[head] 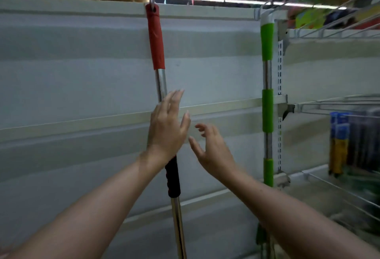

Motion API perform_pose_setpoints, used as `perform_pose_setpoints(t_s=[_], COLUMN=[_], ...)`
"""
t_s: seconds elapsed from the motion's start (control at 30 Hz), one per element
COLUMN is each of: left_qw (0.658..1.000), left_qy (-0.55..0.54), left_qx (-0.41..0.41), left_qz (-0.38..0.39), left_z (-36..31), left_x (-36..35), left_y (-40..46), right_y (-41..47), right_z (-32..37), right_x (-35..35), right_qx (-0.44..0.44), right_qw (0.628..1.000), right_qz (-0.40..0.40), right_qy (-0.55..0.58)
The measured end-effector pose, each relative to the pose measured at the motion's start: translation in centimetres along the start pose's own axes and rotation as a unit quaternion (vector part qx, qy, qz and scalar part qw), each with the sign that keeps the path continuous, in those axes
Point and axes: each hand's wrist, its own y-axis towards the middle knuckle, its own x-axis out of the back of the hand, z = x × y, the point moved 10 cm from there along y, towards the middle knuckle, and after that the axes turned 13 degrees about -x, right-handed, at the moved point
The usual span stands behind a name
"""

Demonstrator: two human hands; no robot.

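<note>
A metal pole with a red top grip [156, 38] and a black lower grip hangs from a hook at the top of a pale panel wall. My left hand [167, 127] is raised in front of the pole's steel shaft with fingers straight and spread, holding nothing. My right hand [209, 147] is just to its right, fingers loosely apart, clear of the pole. A second pole with green grips [267, 114] hangs further right beside a slotted upright.
Wire shelves [337, 106] stick out at the right, with blue and yellow packaged goods [339, 143] on the middle one. The pale panel wall [72, 94] fills the left half. Coloured pennants hang from the dark ceiling.
</note>
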Motion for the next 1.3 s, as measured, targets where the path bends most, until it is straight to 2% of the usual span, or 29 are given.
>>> perform_pose_setpoints(t_s=[0.17, 0.37, 0.5, 0.7, 0.77, 0.87, 1.03, 1.3], left_qw=[0.996, 0.983, 0.968, 0.936, 0.918, 0.881, 0.793, 0.697], left_qy=[-0.087, -0.153, -0.194, -0.298, -0.342, -0.402, -0.49, -0.577], left_qx=[-0.02, -0.038, -0.085, -0.125, -0.111, -0.101, -0.015, 0.016], left_qz=[0.007, 0.093, 0.136, 0.14, 0.165, 0.228, 0.363, 0.425], left_z=[-6.4, -16.9, -27.5, -46.4, -52.9, -62.7, -76.0, -91.9], left_x=[-4.7, -11.6, -15.8, -20.1, -22.4, -26.7, -33.9, -45.9], left_y=[-2.4, -3.8, -1.9, 0.4, 0.6, 0.1, -1.8, -0.3], right_y=[-3.6, -7.2, -10.4, -17.1, -19.5, -23.5, -30.3, -33.4], right_z=[-6.7, -14.0, -18.8, -26.2, -29.1, -34.8, -43.4, -55.8], right_x=[5.0, 17.6, 27.7, 44.3, 50.2, 57.5, 68.0, 79.6], right_qx=[-0.059, -0.138, -0.182, -0.23, -0.258, -0.338, -0.444, -0.511], right_qw=[0.996, 0.981, 0.962, 0.937, 0.926, 0.905, 0.861, 0.836], right_qz=[0.011, -0.087, -0.144, -0.187, -0.195, -0.147, -0.111, -0.129], right_qy=[-0.073, -0.108, -0.141, -0.186, -0.193, -0.21, -0.221, -0.15])
